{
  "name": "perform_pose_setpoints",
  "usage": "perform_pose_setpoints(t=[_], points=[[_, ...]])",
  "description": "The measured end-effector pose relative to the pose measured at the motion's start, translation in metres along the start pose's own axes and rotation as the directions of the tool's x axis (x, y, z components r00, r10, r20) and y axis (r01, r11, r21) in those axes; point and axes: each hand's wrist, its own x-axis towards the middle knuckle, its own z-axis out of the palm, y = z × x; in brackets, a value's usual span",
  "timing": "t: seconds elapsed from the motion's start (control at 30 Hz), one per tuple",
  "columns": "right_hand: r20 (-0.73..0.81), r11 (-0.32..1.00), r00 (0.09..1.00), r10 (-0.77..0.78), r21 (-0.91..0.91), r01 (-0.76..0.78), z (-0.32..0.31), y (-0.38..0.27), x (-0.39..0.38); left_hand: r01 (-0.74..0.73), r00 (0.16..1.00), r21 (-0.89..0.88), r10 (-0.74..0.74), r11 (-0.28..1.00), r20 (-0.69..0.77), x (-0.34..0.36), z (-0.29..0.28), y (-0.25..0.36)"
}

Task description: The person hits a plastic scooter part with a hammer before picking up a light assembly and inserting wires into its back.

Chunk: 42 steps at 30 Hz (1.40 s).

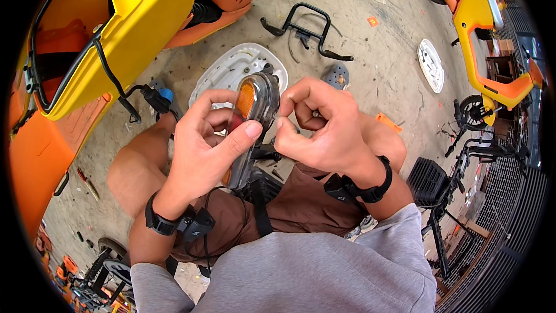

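Observation:
In front of my lap my left hand (200, 145) grips a long rounded tail light (248, 101) with orange and red lens parts and a clear rim. The thumb presses on its near face, the fingers wrap behind, and the light stands tilted on end. My right hand (321, 124) is curled beside the light's right edge, thumb and forefinger nearly meeting there. A small dark round piece, perhaps a screw head, shows among its curled fingers. Whatever sits at the fingertips is too small to make out. Behind the light, a white tray-like panel (202, 81) with small loose parts lies on the floor.
A yellow and orange scooter body (156, 23) stands close on the left, its cable and black connector hanging down. Beyond lie a black tubular rack (307, 26) and another white panel (430, 66). A yellow scooter (472, 29) and black frame with basket (430, 182) stand at right.

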Motion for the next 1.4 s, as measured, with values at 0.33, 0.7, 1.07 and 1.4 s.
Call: perform_pose_setpoints(t=[0.33, 0.7, 1.07, 1.4], points=[[-0.073, 0.973, 0.983, -0.166, -0.175, 0.152, 0.001, 0.006, 0.0, 0.011, 0.999, -0.005, -0.011, 1.0, -0.034, 0.003, 0.002, -0.001], [-0.083, 0.948, 0.975, -0.205, -0.265, 0.177, 0.002, 0.006, 0.001, -0.04, 0.996, 0.049, 0.044, 0.998, -0.074, 0.002, 0.003, -0.01], [-0.077, 0.938, 0.969, -0.237, -0.277, 0.207, 0.002, 0.007, 0.001, 0.009, 0.999, 0.072, -0.006, 0.997, -0.051, 0.001, 0.004, -0.004], [-0.068, 0.953, 0.973, -0.22, -0.227, 0.2, 0.002, 0.008, 0.001, 0.005, 1.0, -0.001, -0.005, 1.0, -0.017, 0.001, 0.004, -0.005]])
